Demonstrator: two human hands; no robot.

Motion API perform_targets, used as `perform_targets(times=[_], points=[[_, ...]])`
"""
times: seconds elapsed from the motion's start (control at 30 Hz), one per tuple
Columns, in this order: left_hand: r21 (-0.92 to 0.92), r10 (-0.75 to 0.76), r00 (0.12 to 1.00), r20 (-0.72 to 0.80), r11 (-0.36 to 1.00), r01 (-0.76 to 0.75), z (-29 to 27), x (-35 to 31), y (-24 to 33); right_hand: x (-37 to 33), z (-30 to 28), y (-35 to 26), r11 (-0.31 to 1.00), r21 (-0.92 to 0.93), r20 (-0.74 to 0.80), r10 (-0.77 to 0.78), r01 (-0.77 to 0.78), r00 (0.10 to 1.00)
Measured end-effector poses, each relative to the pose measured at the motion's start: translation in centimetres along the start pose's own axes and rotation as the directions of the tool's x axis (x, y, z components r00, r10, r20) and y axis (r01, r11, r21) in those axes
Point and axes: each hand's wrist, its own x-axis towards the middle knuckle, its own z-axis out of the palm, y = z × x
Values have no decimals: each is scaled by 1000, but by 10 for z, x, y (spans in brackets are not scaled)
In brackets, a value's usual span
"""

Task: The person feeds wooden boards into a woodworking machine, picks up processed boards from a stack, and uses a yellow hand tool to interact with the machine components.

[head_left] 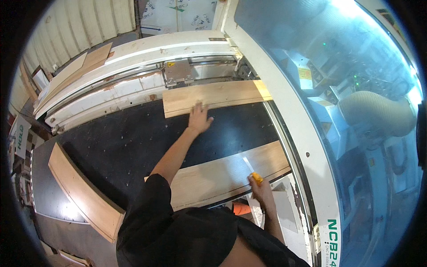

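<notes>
Partly, the right hand (262, 190) hides a yellow handle (256, 177).

Blk loose top (191, 236), L slv (153, 196) approx elbow-length, bare fingers (199, 107)

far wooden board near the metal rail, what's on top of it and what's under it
The left hand lies over the near edge of the far wooden board, fingers spread. The black tabletop shows along its near side; whatever lies directly beneath is covered.

Woodworking wkshp, judging by big m/c (307, 155) w/ blue cover (271, 26), ribbed hose (376, 112) & wood bds (222, 94)
</notes>
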Motion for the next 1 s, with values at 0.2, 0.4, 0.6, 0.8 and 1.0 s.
perform_targets(times=[0.2, 0.4, 0.6, 0.8, 1.0], points=[[212, -58, 997, 44, 976, 48, 29, -4, -82, -34, -3, -69, 997, 41, 380, -78, 67, 922], [228, 6, 1000, 12, 974, -9, -1, -55, -78, 35, -35, 32, 989, -148, -151, -17, -6, 988], [257, 2, 999, -49, 966, 11, -69, -140, -158, 20, -86, 109, 890, -438, -730, -270, -127, 628], [355, -307, 951, 35, 894, 275, -131, -204, -275, -57, -87, 241, 906, -295, -863, -117, -302, 492], [751, -569, 819, 70, 571, 332, -159, -211, -418, -74, -59, 285, 909, -61, -823, 188, -412, 536]])
